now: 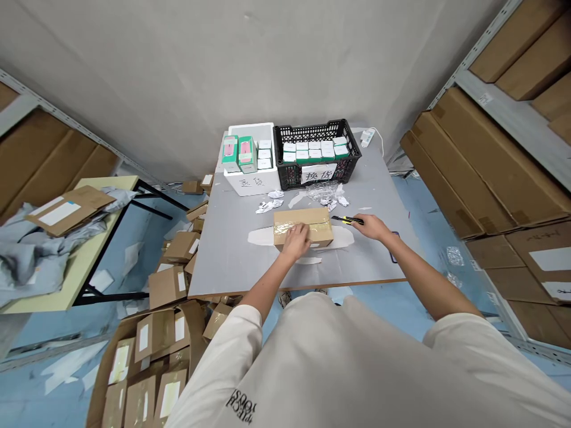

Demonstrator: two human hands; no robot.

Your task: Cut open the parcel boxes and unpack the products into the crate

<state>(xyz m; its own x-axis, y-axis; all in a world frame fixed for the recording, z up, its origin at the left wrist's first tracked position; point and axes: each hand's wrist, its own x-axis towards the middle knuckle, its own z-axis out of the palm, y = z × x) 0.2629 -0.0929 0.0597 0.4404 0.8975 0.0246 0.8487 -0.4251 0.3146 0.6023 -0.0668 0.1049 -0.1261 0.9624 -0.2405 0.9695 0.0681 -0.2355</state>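
Note:
A taped cardboard box (303,219) sits near the front of the grey table (236,261). My left hand (298,239) rests on its top and front edge, fingers laid against the cardboard. To the right of the box, my right hand (372,227) is closed around a black and yellow utility knife (352,220). The blade points left, close to the box's right end. White torn paper (342,236) lies flat on the tabletop around the box.
Behind the box stand a white foam bin (254,184) and a black crate (352,157), both holding small boxes. Crumpled paper (267,205) and clear plastic wrap (322,191) lie before them. A phone (394,257) is at the right; a large carton (191,333) of parcels stands lower left.

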